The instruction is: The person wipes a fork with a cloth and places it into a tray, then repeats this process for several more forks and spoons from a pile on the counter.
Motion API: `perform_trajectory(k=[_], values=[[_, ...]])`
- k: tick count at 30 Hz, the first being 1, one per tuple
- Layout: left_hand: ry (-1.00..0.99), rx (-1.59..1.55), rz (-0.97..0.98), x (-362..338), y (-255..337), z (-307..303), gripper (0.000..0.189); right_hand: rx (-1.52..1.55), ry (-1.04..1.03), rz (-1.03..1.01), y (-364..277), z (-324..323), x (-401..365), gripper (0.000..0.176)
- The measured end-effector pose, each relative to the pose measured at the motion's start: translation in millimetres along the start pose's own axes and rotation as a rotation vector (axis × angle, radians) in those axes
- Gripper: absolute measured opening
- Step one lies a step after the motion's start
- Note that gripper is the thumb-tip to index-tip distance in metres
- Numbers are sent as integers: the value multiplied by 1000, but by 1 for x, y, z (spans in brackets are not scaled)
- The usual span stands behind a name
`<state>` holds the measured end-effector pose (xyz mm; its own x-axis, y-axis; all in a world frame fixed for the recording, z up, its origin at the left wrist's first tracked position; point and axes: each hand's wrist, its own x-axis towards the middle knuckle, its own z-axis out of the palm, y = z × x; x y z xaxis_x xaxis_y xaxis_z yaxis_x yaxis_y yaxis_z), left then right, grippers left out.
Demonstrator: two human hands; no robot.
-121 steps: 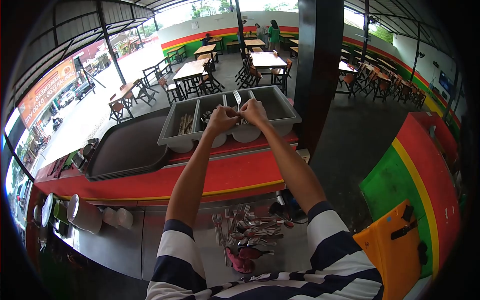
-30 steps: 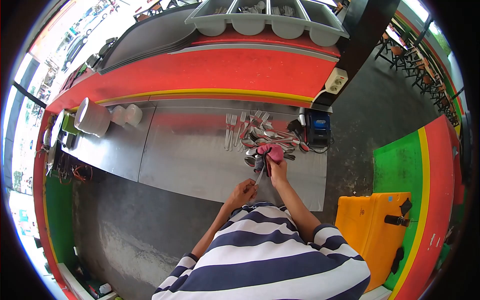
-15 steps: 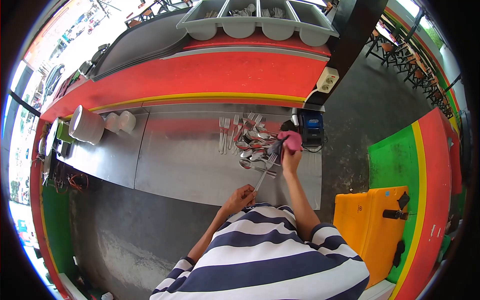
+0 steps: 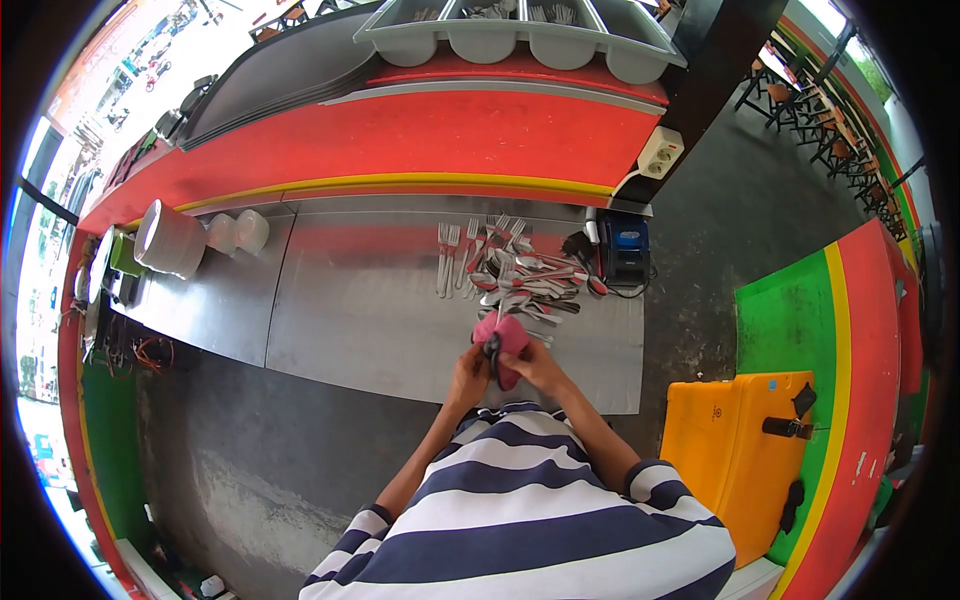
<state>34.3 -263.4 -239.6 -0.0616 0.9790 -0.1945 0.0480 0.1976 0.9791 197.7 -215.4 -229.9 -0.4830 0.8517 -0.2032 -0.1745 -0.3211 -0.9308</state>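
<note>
My left hand [image 4: 469,376] is closed at the near edge of the steel counter, around the handle end of a fork [image 4: 503,290] whose tines point away from me. A pink and dark cloth [image 4: 507,340] is wrapped around the fork's handle and hides most of it. My right hand [image 4: 537,366] grips this cloth, close beside my left hand. Just beyond lies a jumbled pile of spoons and forks [image 4: 540,285]. Left of the pile, several forks [image 4: 448,260] are laid side by side with tines pointing away.
A blue device [image 4: 626,252] stands at the counter's right end. White bowls [image 4: 240,233] and a large white container [image 4: 168,242] are at the left. On the red ledge are dark trays [image 4: 270,85] and a grey cutlery bin [image 4: 560,50]. A yellow box [image 4: 740,450] stands at right.
My right hand has come left and nearer with the cloth, from over the pile to the fork. The cloth now wraps the handle, and my left hand has shifted slightly.
</note>
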Motion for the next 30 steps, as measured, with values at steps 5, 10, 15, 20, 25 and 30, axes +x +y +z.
perform_trajectory(k=[5, 10, 15, 20, 25, 30], values=[[-37, 135, 23, -1, 2, 2, 12, -33, 89, 38, -4, 4, 5, 36], [-147, 117, -14, -8, 9, 5, 11, 22, 254, 70, 6, 4, 6, 33], [-194, 62, -57, -12, 18, 11, 10, 140, 389, 59, 19, -9, 15, 31], [-264, 59, -75, -14, 22, 12, 13, 366, 486, -19, 13, -8, 16, 29], [-390, 165, -83, -16, 29, 4, 18, 326, 589, -49, 14, -28, 24, 32], [-435, 120, -194, -20, 34, 1, 19, 28, 734, -153, 8, -50, 29, 39]])
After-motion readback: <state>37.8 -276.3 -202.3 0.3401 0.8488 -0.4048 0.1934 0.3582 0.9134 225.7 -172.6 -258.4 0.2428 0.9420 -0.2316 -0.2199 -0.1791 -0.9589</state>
